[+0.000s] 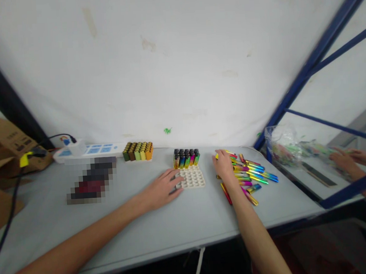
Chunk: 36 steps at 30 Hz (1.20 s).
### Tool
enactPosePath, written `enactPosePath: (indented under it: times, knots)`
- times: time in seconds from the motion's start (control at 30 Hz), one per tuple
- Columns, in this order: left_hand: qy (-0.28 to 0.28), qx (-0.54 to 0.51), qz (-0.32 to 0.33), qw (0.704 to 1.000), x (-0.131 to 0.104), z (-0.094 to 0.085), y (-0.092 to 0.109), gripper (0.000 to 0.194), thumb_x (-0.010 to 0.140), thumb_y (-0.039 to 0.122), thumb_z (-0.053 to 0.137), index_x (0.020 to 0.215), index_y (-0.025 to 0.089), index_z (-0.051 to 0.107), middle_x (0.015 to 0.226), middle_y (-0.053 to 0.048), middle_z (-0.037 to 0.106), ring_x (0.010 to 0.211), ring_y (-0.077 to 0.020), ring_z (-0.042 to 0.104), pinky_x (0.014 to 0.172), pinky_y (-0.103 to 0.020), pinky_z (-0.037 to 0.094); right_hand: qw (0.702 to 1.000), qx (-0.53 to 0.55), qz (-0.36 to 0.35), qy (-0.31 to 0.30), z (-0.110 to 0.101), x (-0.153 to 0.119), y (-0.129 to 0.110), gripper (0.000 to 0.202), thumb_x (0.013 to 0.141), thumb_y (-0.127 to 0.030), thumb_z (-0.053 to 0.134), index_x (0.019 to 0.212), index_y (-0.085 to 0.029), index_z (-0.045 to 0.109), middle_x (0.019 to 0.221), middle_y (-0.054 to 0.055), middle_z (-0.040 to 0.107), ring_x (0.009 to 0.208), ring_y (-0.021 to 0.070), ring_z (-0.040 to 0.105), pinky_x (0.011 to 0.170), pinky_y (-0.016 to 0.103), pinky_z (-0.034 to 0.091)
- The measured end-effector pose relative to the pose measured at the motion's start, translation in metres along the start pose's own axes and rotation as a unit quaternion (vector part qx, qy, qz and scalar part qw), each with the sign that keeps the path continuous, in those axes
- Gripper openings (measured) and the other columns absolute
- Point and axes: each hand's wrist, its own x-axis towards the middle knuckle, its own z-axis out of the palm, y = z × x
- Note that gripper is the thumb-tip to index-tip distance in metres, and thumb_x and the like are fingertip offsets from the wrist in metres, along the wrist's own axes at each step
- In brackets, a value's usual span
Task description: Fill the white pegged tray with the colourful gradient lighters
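A white tray [190, 179] with round holes lies on the table in front of me. Its far rows hold several upright shiny coloured lighters [186, 158] with black tops; the nearer holes are bare. My left hand [161, 191] rests at the tray's left edge, fingers stretched out and apart. To the right is a loose pile of shiny metallic-coloured tubes [256, 171], lying in mixed directions. My right hand [224, 165] reaches over the pile's left side with its fingers curled down. A bit of yellow shows by its fingertips, but what they hold is mostly hidden.
A second block of upright green, brown and yellow tubes [138, 151] stands near the wall, beside a white power strip [103, 150]. A pixelated object [91, 180] lies at left, cardboard boxes [12, 143] beyond. Past the blue frame [291, 89], another person's hands [345, 160] handle plastic-wrapped things.
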Motion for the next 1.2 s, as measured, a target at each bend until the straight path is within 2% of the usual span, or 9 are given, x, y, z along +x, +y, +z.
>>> enactPosePath:
  times: [0.07,0.13,0.3,0.47,0.67,0.8,0.93,1.07,1.2]
  knots:
    - [0.001,-0.007,-0.001,1.000,0.000,-0.001,0.000,0.028,0.100,0.032,0.055,0.126,0.023,0.064,0.139,-0.014,0.058,0.133,-0.0297,0.052,0.113,-0.051,0.046,0.997,-0.046,0.009,-0.058,0.003,-0.002,0.007,0.037,0.098,-0.021,0.050,0.130,-0.008,0.063,0.140,0.023,0.059,0.134,0.0310,0.051,0.110,0.044,0.037]
    - [0.001,-0.011,-0.001,1.000,0.000,-0.001,0.000,0.028,0.100,0.032,0.055,0.126,0.024,0.064,0.139,-0.013,0.059,0.133,-0.0296,0.052,0.113,-0.051,0.046,0.992,-0.076,0.011,-0.102,0.003,-0.003,0.007,0.033,0.099,-0.022,0.050,0.126,-0.012,0.066,0.138,0.022,0.062,0.134,0.0319,0.052,0.111,0.048,0.035]
    - [0.002,-0.007,0.001,1.000,0.001,-0.003,0.001,0.028,0.101,0.032,0.054,0.125,0.022,0.064,0.138,-0.014,0.059,0.132,-0.0296,0.052,0.113,-0.051,0.045,0.987,-0.082,0.002,-0.136,-0.006,0.001,-0.006,0.035,0.104,-0.033,0.045,0.103,-0.016,0.076,0.104,0.018,0.076,0.104,0.0293,0.070,0.097,0.042,0.044]
    - [-0.002,-0.004,0.000,1.000,0.001,-0.002,0.001,0.028,0.101,0.033,0.054,0.125,0.022,0.064,0.139,-0.014,0.059,0.132,-0.0294,0.052,0.113,-0.051,0.045,0.992,-0.055,0.000,-0.112,-0.001,0.001,-0.013,0.033,0.098,-0.044,0.058,0.109,-0.016,0.073,0.105,0.016,0.075,0.101,0.0270,0.069,0.085,0.033,0.047]
    - [0.004,-0.002,0.005,1.000,0.001,-0.002,0.002,0.027,0.100,0.031,0.056,0.125,0.023,0.064,0.139,-0.013,0.059,0.132,-0.0279,0.053,0.114,-0.049,0.044,0.992,-0.019,-0.010,-0.122,0.013,0.000,-0.011,0.038,0.098,-0.031,0.059,0.129,-0.011,0.064,0.108,0.017,0.075,0.105,0.0255,0.068,0.090,0.032,0.047]
    - [0.005,0.003,0.003,1.000,0.001,-0.002,0.002,0.027,0.100,0.032,0.056,0.124,0.023,0.064,0.139,-0.013,0.058,0.133,-0.0284,0.052,0.115,-0.049,0.044,0.991,0.004,-0.048,-0.123,0.016,0.000,-0.008,0.027,0.094,-0.016,0.058,0.117,-0.012,0.071,0.106,0.016,0.075,0.103,0.0244,0.068,0.092,0.031,0.046]
    - [-0.003,-0.001,0.001,1.000,0.001,-0.003,0.002,0.027,0.101,0.032,0.055,0.125,0.023,0.064,0.139,-0.013,0.058,0.134,-0.0286,0.051,0.114,-0.049,0.044,0.992,0.020,-0.052,-0.110,0.013,0.002,-0.006,0.020,0.095,-0.017,0.054,0.105,-0.013,0.071,0.102,0.015,0.075,0.099,0.0235,0.069,0.089,0.031,0.048]
    - [-0.001,0.002,0.006,1.000,0.001,-0.002,0.001,0.027,0.101,0.032,0.055,0.125,0.023,0.063,0.138,-0.013,0.059,0.133,-0.0281,0.051,0.114,-0.049,0.044,0.988,0.149,-0.042,-0.025,0.006,0.003,-0.007,0.020,0.091,-0.024,0.059,0.107,-0.013,0.062,0.096,0.012,0.074,0.087,0.0229,0.071,0.081,0.034,0.054]
    - [0.000,0.005,0.006,1.000,0.001,-0.002,0.001,0.028,0.100,0.031,0.056,0.126,0.023,0.063,0.138,-0.013,0.058,0.133,-0.0278,0.051,0.115,-0.048,0.044,0.948,0.309,-0.068,0.021,-0.003,-0.001,-0.016,0.047,0.091,-0.037,0.061,0.130,-0.017,0.047,0.101,0.010,0.073,0.082,0.0217,0.074,0.074,0.035,0.059]
